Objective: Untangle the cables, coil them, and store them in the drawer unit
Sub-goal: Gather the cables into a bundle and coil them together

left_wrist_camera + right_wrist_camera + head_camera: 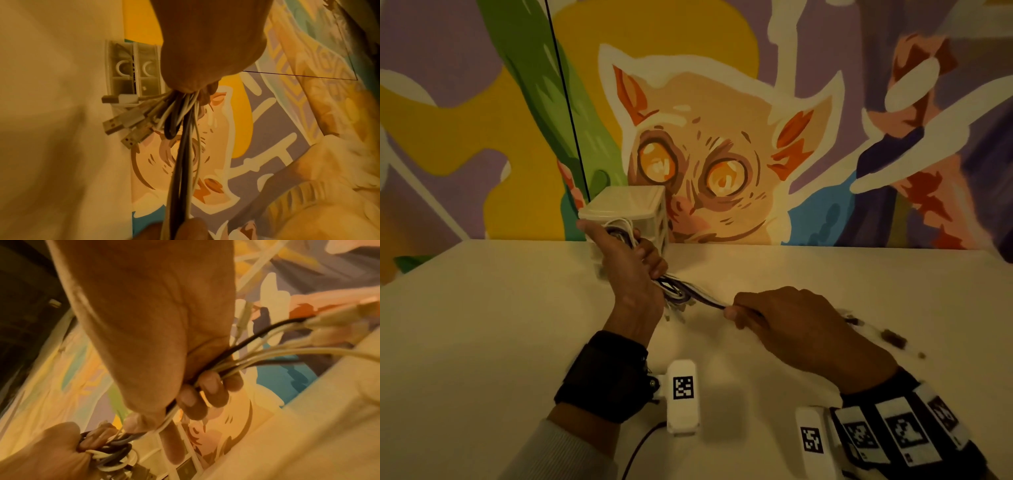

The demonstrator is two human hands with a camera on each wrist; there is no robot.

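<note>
A painted wall (825, 102) backs the pale surface (482, 325); the drawer unit (626, 209) stands at its far edge – just before it, the left hand (631, 270) grips coiled cables (678, 291) (white and dark), the right hand (791, 325) clasping their straight run

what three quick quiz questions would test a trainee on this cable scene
1. True or false: both hands grip the cable bundle.
2. Which hand is nearer the drawer unit? A) left hand B) right hand
3. Fill in: the plugs fan out beside the ___ hand.

Key: 1 true. 2 A. 3 left.
</note>
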